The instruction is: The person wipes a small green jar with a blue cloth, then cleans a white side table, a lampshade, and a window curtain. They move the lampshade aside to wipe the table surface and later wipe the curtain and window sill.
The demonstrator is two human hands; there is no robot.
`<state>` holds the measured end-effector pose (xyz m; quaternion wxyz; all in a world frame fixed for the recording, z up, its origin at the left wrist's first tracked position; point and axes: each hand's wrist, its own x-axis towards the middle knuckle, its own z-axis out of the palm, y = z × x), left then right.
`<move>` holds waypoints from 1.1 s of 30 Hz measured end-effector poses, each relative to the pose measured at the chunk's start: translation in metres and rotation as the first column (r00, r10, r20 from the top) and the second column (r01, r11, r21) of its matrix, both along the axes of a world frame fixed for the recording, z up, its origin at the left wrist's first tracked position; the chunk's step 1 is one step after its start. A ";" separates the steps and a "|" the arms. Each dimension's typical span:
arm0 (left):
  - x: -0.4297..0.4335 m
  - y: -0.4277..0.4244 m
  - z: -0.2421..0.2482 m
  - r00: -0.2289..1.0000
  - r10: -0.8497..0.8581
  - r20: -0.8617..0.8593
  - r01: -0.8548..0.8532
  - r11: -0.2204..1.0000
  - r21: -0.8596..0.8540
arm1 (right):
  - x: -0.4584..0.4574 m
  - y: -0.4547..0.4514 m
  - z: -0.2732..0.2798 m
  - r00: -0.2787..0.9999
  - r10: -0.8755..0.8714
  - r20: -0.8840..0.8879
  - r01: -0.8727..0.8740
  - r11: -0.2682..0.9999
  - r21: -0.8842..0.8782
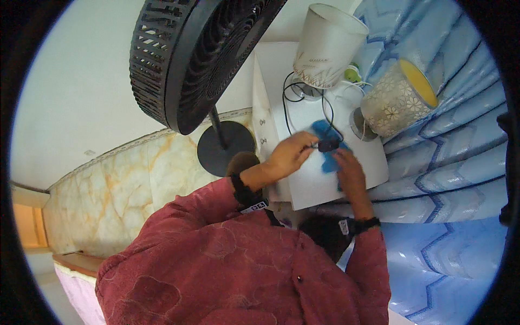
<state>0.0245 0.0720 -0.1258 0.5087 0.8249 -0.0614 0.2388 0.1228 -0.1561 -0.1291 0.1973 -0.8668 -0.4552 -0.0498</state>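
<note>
My left hand pinches a black cord right beside a small black box, perhaps a plug adapter or inline switch; blur hides its details. My right hand grips a blue cloth at the box's lower right side. Part of the cloth spreads out behind the box, and some of it is covered by my fingers. From the box the black cord loops back across the white cabinet top towards a lamp with a cream shade.
A second lamp with a flower-patterned shade stands by blue curtains on the right. A green-and-white object lies behind the lamps. On the left, a large black fan rises from a round base beside the cabinet drawers.
</note>
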 end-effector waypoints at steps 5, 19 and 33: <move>-0.020 0.024 0.026 0.981 0.182 0.070 -0.157 0.950 -0.270 | 0.053 0.062 -0.025 0.985 -0.161 -0.057 0.149 0.974 -0.173; 0.040 0.065 0.000 0.902 0.431 -0.013 -0.427 0.897 0.119 | -0.013 0.040 -0.001 0.995 0.101 -0.010 -0.100 0.993 0.069; 0.172 0.064 -0.019 0.950 0.304 -0.077 -0.137 0.623 0.770 | 0.003 -0.012 -0.007 0.986 -0.168 0.015 0.164 0.973 0.163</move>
